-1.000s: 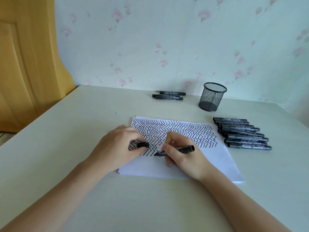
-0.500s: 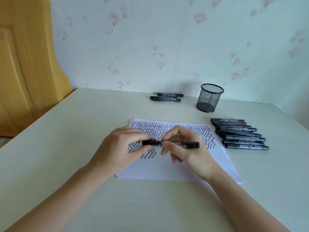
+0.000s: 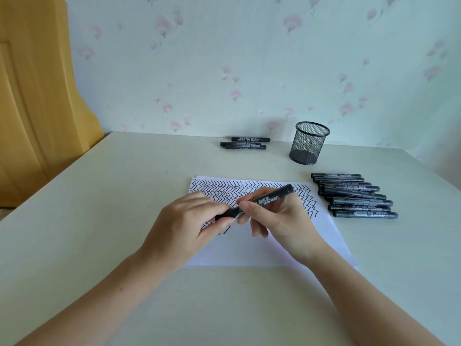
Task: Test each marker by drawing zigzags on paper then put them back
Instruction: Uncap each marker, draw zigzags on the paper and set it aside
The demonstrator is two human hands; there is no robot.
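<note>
A black marker [image 3: 270, 198] is held above a white paper [image 3: 249, 248] covered in black zigzags. My right hand [image 3: 279, 221] pinches its barrel, and the far end tilts up to the right. My left hand [image 3: 184, 228] grips the capped end at the lower left. The cap looks seated on the marker. Several black markers [image 3: 354, 196] lie in a row right of the paper. Three more markers [image 3: 245, 143] lie near the wall.
A black mesh pen cup [image 3: 309, 143] stands at the back right of the pale table [image 3: 99, 221]. A yellow wooden door [image 3: 37, 96] is on the left. The flowered wall runs along the table's far edge.
The marker left the paper after drawing, and my left hand brought the cap onto its tip. Both hands then lifted it, the right end tilting upward.
</note>
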